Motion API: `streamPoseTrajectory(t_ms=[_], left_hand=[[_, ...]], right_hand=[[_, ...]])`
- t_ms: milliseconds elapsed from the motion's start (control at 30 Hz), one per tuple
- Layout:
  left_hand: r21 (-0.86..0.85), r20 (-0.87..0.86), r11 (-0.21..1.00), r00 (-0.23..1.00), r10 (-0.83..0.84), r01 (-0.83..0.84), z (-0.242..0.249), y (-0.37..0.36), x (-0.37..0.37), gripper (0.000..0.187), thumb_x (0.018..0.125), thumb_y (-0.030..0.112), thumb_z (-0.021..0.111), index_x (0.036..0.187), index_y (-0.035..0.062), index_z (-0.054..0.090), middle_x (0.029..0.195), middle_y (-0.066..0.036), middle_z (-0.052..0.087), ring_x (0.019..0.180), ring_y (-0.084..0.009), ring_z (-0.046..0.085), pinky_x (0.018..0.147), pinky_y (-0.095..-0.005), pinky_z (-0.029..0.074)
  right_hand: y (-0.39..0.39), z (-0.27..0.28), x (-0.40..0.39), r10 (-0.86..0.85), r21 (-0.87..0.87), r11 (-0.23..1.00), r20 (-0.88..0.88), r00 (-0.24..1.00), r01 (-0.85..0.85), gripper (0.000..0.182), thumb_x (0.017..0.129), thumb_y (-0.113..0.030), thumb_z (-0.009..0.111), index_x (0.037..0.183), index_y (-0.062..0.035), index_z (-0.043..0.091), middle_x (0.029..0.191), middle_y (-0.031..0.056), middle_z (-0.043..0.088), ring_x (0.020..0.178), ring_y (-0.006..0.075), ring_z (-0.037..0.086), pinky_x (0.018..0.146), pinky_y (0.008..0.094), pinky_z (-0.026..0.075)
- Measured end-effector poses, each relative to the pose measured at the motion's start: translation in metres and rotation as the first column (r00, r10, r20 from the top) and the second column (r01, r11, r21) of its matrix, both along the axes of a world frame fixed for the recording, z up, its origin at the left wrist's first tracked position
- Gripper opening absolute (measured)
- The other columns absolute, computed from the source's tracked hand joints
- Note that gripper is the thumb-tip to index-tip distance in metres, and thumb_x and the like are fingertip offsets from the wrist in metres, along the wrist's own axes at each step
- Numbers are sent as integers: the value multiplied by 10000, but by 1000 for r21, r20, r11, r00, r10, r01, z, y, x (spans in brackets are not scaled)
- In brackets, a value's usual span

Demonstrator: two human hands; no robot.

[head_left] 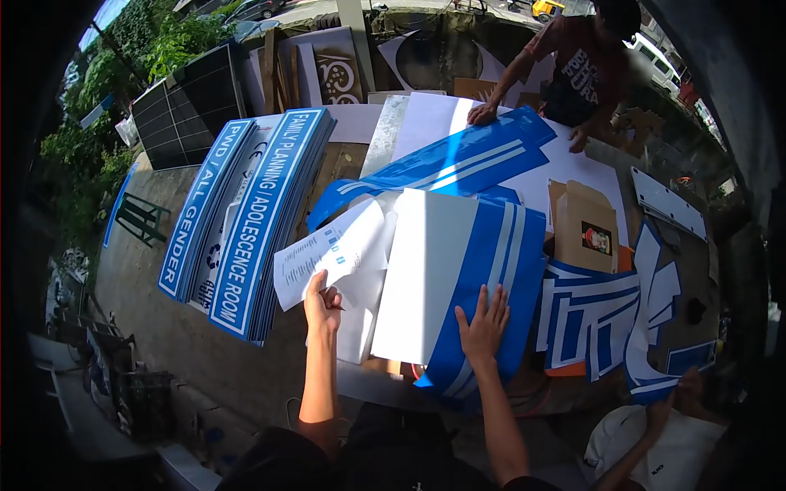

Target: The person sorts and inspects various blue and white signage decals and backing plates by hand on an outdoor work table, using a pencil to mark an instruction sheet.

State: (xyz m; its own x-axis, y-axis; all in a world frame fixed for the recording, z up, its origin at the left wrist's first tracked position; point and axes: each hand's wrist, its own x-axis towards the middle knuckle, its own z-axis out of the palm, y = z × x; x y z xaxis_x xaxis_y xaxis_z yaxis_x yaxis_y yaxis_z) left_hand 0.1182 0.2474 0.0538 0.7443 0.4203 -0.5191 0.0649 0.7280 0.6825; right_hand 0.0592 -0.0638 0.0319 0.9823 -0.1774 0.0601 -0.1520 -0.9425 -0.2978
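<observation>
My left hand (pixel 322 304) is closed on the lower edge of a printed paper sheet (pixel 307 260), thumb on top, holding it tilted up. Small lines of text and a few blue marks show on the sheet; more white paper lies behind it. My right hand (pixel 483 326) rests flat with fingers spread on a blue sheet with white stripes (pixel 458 331). This blue sheet drapes over the near edge of the work surface, beside a broad white panel (pixel 417 270). Another blue striped sheet (pixel 458 164) lies farther back.
Left stand two stacks of blue signs, one reading PWD / ALL GENDER (pixel 201 209), the other FAMILY PLANNING / ADOLESCENCE ROOM (pixel 270 221). Right are a cardboard box (pixel 585 225) and blue-white offcuts (pixel 589 319). One person (pixel 577 69) leans on the far side; another (pixel 667 434) handles offcuts near right.
</observation>
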Motion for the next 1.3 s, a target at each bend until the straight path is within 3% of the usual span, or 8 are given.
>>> streamPoseTrajectory(t_ms=[200,300,433,567,733,833,1067,1300], left_hand=[[-428,287,726,843,-455,537,51,-13,-127,485,718,26,549,1193,-47,486,1038,-177,606,778,-256,604,685,-335,519],[-380,263,611,715,-648,694,65,-27,-132,663,652,-63,523,1305,-69,408,1163,-224,574,941,-321,619,804,-374,516],[65,-192,219,228,-955,974,58,-38,-61,366,727,1,666,1077,-64,579,841,-84,618,558,-81,494,495,-219,402],[458,-388,166,364,-846,873,15,-77,-17,192,770,98,727,828,-65,644,623,-15,562,551,-75,493,500,-232,395],[708,-464,-31,431,-774,706,-13,-113,-2,232,782,143,715,875,-64,670,738,-152,682,597,-157,615,585,-329,485],[725,-576,-218,400,-713,654,10,-123,-6,204,853,106,626,972,-54,668,798,-116,681,620,-140,618,569,-273,498],[564,145,602,650,-746,565,9,-111,2,326,935,203,369,933,-29,599,962,-107,576,715,-127,539,651,-278,473],[514,-2,440,515,-857,736,-8,-113,17,331,972,281,399,874,-6,531,690,-104,576,659,-153,540,670,-264,443]], right_hand=[[-17,-5,3,-51,402,915,76,996,16,713,938,-585,367,1371,-20,417,1449,246,329,1390,369,239,1131,503,166],[-33,4,-7,-87,880,474,29,996,16,761,932,-627,287,1381,-20,381,1439,235,348,1363,363,294,1116,483,201],[-47,40,-27,-190,950,-313,-49,981,-13,833,910,-696,211,1402,-29,295,1420,215,369,1305,366,390,1076,447,278],[-49,56,-54,-247,977,174,-77,966,122,701,907,-503,493,1397,-39,302,1383,225,376,1263,364,429,1053,470,316],[-7,56,-55,-159,148,981,274,948,121,667,820,-232,699,1373,-49,375,1390,206,390,1332,378,335,1079,488,295],[25,37,-53,174,127,972,175,969,-198,526,846,-260,653,1295,-38,494,1386,206,403,1331,411,318,1091,516,276],[45,1,-61,125,132,982,86,988,-136,531,860,-311,614,1321,-71,504,1401,195,406,1343,410,304,1106,520,243],[52,7,-56,56,96,994,-31,998,-53,543,824,-338,602,1350,-250,501,1384,154,377,1339,385,263,1094,593,196]])
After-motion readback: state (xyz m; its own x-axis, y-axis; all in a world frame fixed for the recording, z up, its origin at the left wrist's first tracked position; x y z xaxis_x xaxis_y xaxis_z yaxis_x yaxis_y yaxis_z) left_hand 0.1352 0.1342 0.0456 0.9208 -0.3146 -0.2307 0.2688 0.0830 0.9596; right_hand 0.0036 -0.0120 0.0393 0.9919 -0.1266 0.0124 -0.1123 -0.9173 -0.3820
